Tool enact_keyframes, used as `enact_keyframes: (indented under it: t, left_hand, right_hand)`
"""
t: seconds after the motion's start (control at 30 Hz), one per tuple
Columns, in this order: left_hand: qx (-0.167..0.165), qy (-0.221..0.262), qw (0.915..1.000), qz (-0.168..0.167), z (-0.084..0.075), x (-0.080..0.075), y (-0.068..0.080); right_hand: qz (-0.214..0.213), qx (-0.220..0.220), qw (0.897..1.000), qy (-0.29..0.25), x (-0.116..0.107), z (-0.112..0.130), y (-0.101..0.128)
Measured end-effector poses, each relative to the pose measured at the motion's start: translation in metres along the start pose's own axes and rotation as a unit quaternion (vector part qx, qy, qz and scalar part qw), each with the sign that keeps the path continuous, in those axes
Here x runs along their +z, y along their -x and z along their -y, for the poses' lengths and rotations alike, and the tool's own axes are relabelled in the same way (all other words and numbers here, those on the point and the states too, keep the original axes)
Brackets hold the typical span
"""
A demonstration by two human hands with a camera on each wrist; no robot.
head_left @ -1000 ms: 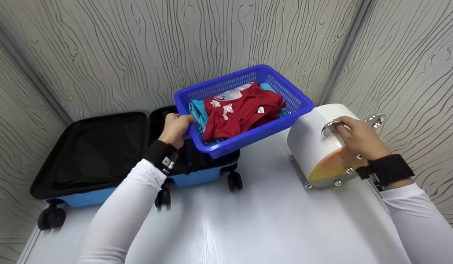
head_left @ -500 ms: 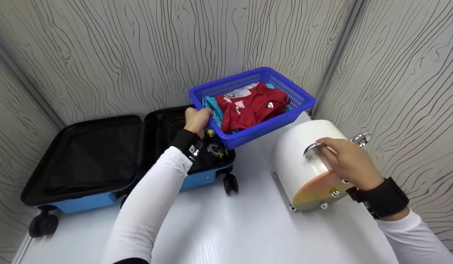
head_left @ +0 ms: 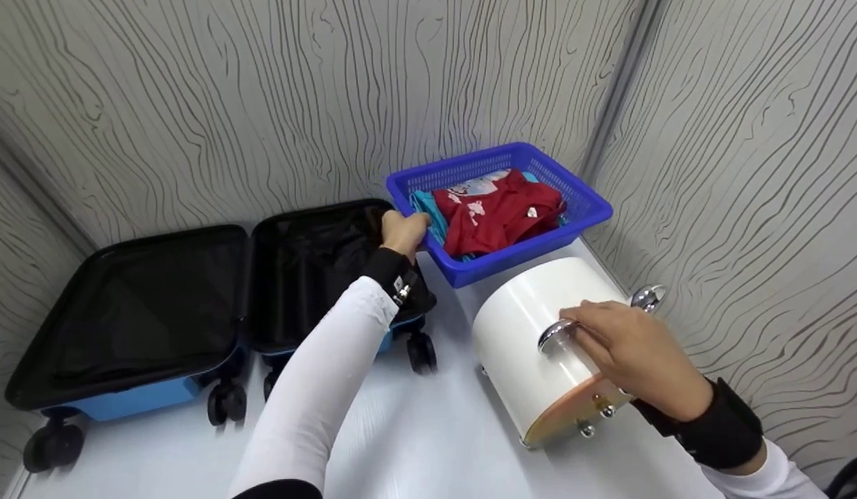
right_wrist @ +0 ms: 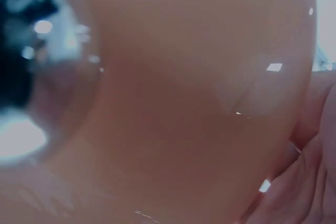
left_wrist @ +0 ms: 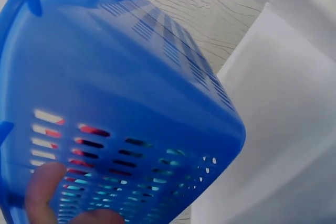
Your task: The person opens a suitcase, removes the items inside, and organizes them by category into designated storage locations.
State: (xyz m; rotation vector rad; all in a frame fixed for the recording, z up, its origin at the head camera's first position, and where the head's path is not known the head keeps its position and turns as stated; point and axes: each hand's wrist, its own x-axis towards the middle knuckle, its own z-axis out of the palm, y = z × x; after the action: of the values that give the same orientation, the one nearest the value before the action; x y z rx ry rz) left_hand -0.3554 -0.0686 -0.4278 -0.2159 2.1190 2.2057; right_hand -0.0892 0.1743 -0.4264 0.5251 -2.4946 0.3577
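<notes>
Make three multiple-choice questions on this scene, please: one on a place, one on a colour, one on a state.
1. Where is the left hand?
A. on the blue basket's rim
B. on a suitcase wheel
C. flat on the table

2. What colour is the top garment in the basket?
A. yellow
B. red
C. black

3. How is the suitcase?
A. zipped shut
B. standing upright
C. lying open

Answers: 1 A, fingers grip the rim; 2 B, red cloth lies uppermost; 3 C, both black-lined halves show.

Bright, even light; wide-angle bending at edges; right wrist view wholly blurred.
</notes>
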Motion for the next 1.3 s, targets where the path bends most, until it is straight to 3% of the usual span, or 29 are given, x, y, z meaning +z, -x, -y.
enact_keyframes:
  t: [0.23, 0.33, 0.47, 0.53, 0.57, 0.63, 0.7, 0.73, 0.77, 0.8, 0.87, 0.93, 0.97, 1.03, 1.2, 1.27, 1.3]
  left_hand:
    - [-0.007, -0.083, 0.9963, 0.021, 0.024, 0.007, -0.018]
    - [0.0, -0.128, 0.9911, 0.036, 0.061, 0.01, -0.057]
    - [0.032, -0.191, 0.9798, 0.049, 0.124, 0.021, -0.119]
    - [0.032, -0.21, 0.9756, 0.054, 0.128, 0.024, -0.114]
    - [0.03, -0.211, 0.9753, 0.057, 0.121, 0.024, -0.1]
    - [0.039, -0.216, 0.9735, 0.064, 0.127, 0.028, -0.098]
    - [0.034, -0.218, 0.9725, 0.075, 0.11, 0.026, -0.073]
    - [0.043, -0.218, 0.9714, 0.083, 0.119, 0.027, -0.08]
    - [0.04, -0.224, 0.9697, 0.088, 0.115, 0.028, -0.073]
    - [0.041, -0.234, 0.9669, 0.094, 0.12, 0.029, -0.078]
    - [0.02, -0.254, 0.9616, 0.101, 0.105, 0.029, -0.056]
    - [0.02, -0.277, 0.955, 0.105, 0.117, 0.035, -0.065]
    - [0.012, -0.288, 0.9517, 0.107, 0.111, 0.035, -0.058]
    - [0.026, -0.309, 0.9453, 0.1, 0.121, 0.039, -0.066]
    - [0.04, -0.335, 0.936, 0.101, 0.106, 0.036, -0.052]
    - [0.028, -0.325, 0.9378, 0.119, 0.091, 0.031, -0.037]
    - [0.023, -0.314, 0.9406, 0.128, 0.089, 0.031, -0.037]
  right_hand:
    - [-0.002, -0.033, 0.999, 0.003, 0.0, 0.017, 0.006]
    - [-0.007, -0.045, 0.999, 0.006, 0.0, 0.024, 0.009]
    - [-0.016, -0.054, 0.998, 0.004, 0.0, 0.03, 0.011]
    - [-0.02, -0.055, 0.998, 0.001, 0.0, 0.032, 0.012]
    - [-0.022, -0.057, 0.998, 0.002, -0.001, 0.032, 0.012]
    - [-0.029, -0.06, 0.998, 0.001, -0.001, 0.031, 0.013]
    - [-0.033, -0.062, 0.998, 0.001, -0.001, 0.03, 0.013]
    - [-0.035, -0.063, 0.997, 0.0, -0.001, 0.03, 0.013]
    - [-0.037, -0.063, 0.997, 0.0, -0.001, 0.029, 0.014]
    - [-0.038, -0.063, 0.997, -0.002, -0.001, 0.029, 0.014]
    - [-0.037, -0.062, 0.997, -0.003, -0.001, 0.03, 0.014]
    - [-0.037, -0.06, 0.998, -0.005, -0.002, 0.03, 0.015]
    - [-0.037, -0.059, 0.998, -0.005, -0.002, 0.03, 0.015]
    - [-0.037, -0.057, 0.998, -0.007, -0.002, 0.031, 0.015]
    - [-0.037, -0.051, 0.998, -0.016, -0.002, 0.031, 0.016]
    - [-0.036, -0.05, 0.998, -0.018, -0.002, 0.032, 0.016]
    - [-0.036, -0.048, 0.998, -0.019, -0.002, 0.032, 0.016]
